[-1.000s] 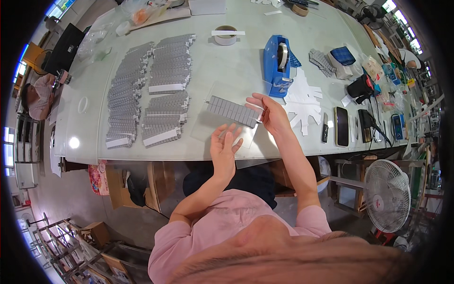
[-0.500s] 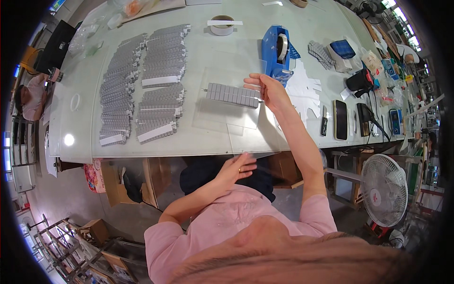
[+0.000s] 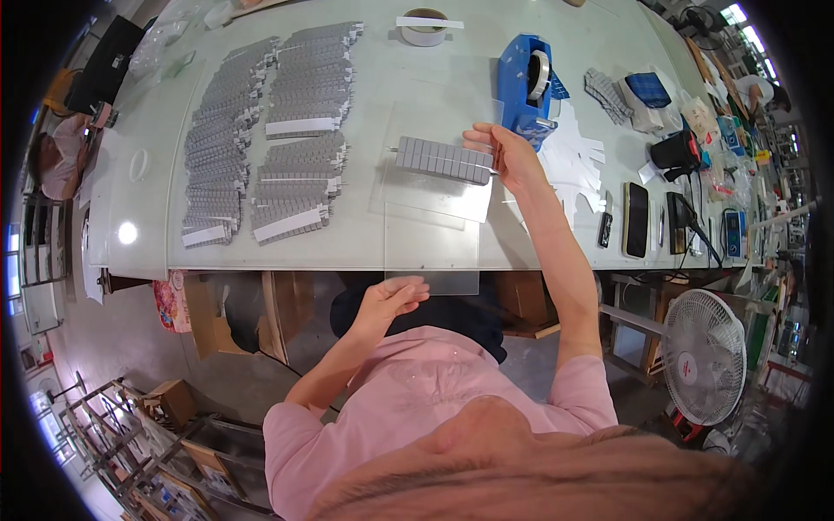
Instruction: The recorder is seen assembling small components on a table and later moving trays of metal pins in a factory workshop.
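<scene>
My right hand (image 3: 510, 158) is at the right end of a grey segmented strip (image 3: 444, 161), its thumb and fingers closed around that end. Thin pins or wires stick out from both ends of the strip. Under it lie clear flat sheets (image 3: 395, 117) and a white piece (image 3: 469, 205). Another clear rectangular plate (image 3: 432, 252) juts over the table's near edge. My left hand (image 3: 393, 302) has its fingers together at this plate's near left corner, seemingly gripping it; the thumb's contact is hard to make out.
Several grey segmented strips (image 3: 300, 165) lie in rows at left, some with white strips across. A tape roll (image 3: 424, 33), blue tape dispenser (image 3: 521, 82), white paper pieces (image 3: 569, 161) and phone (image 3: 636, 219) are on the table (image 3: 347, 247). A fan (image 3: 702, 356) stands at right.
My left hand has moved left and slightly nearer the table edge, and the clear plate has shifted left with it. My right hand still has the grey strip. The whole view has shifted slightly.
</scene>
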Motion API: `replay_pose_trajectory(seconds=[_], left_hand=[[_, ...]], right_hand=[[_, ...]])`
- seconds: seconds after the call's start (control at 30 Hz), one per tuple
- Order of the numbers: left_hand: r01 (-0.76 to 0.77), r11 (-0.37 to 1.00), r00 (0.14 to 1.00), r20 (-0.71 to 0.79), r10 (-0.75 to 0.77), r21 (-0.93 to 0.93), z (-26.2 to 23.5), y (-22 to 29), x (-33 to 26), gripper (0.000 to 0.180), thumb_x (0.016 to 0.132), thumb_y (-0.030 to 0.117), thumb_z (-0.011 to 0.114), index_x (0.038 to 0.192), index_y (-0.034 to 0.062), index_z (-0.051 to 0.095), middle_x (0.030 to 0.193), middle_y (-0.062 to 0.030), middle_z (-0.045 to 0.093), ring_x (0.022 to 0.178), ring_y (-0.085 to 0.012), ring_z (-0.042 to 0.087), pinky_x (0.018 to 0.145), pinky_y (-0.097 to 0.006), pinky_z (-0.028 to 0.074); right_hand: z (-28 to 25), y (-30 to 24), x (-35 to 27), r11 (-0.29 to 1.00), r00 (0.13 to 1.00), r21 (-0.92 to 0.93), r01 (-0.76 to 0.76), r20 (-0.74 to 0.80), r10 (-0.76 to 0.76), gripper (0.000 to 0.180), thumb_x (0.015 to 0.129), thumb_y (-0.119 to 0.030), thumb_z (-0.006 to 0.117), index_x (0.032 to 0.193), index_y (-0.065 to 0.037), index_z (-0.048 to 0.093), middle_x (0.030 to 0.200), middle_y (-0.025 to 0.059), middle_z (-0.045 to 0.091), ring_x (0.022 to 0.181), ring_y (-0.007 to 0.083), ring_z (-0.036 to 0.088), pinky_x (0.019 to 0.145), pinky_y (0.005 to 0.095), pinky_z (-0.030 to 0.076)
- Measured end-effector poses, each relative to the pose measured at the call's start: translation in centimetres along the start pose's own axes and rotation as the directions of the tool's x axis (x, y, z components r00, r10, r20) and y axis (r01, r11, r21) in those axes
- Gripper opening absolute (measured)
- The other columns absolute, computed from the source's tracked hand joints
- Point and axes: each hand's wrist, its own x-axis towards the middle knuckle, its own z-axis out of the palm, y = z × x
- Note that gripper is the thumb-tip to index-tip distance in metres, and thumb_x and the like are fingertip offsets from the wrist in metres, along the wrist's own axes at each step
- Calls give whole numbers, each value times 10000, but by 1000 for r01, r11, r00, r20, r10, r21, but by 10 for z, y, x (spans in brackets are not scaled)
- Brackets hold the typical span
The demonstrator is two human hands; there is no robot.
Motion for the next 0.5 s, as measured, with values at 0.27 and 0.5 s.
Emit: replay_pose_trajectory(seconds=[0.27, 0.5], left_hand=[[11, 993, 997, -71, -2, 120, -24, 9, -6, 280, 969, 215, 608, 1150, 6, 653, 1034, -110, 712, 906, -165, 692, 776, -248, 536], [-59, 961, 997, -24, 68, 271, -30, 23, -20, 257, 972, 213, 592, 1068, -6, 688, 941, -115, 726, 840, -168, 704, 727, -248, 543]], right_hand=[[-4, 9, 4, 1000, 1000, -24, -10, -25, 9, 351, 1029, -192, 357, 1169, 30, 590, 1084, 150, 693, 994, 232, 681, 841, 316, 544], [-1, 13, 13, 1000, 1000, -6, -17, -18, 17, 343, 1019, -193, 383, 1195, 29, 576, 1115, 154, 683, 1014, 238, 666, 859, 332, 532]])
